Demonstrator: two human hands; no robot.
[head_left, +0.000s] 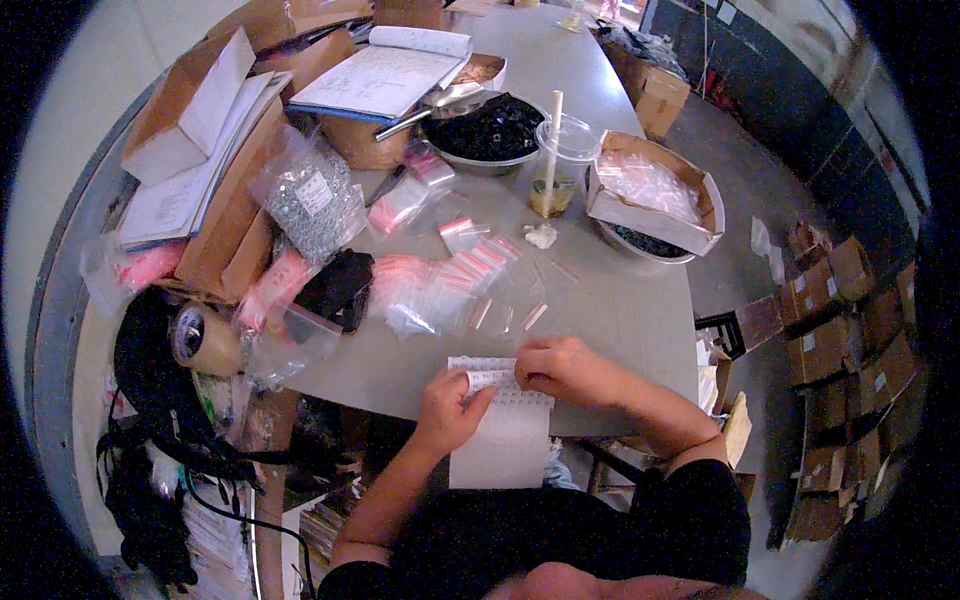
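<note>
At the table's front edge, a white sheet of small printed labels (500, 452) hangs over my lap, its top part folded or curled. My left hand (452, 412) grips the sheet's left side, thumb on top. My right hand (566, 370) is closed at the sheet's upper right, fingertips pinched against it; whether a single label is between them is hidden. Just beyond my hands lie several small clear zip bags with red strips (445, 290), loosely fanned out. A black pouch-like item (338, 290) rests left of them.
Further back stand a clear bag of metal parts (308, 195), a bowl of black pieces (490, 130), a plastic cup with a straw (552, 180) and a carton of clear bags (655, 190). Tape (205, 338) sits at the left edge. Cardboard boxes (825, 340) stack at right.
</note>
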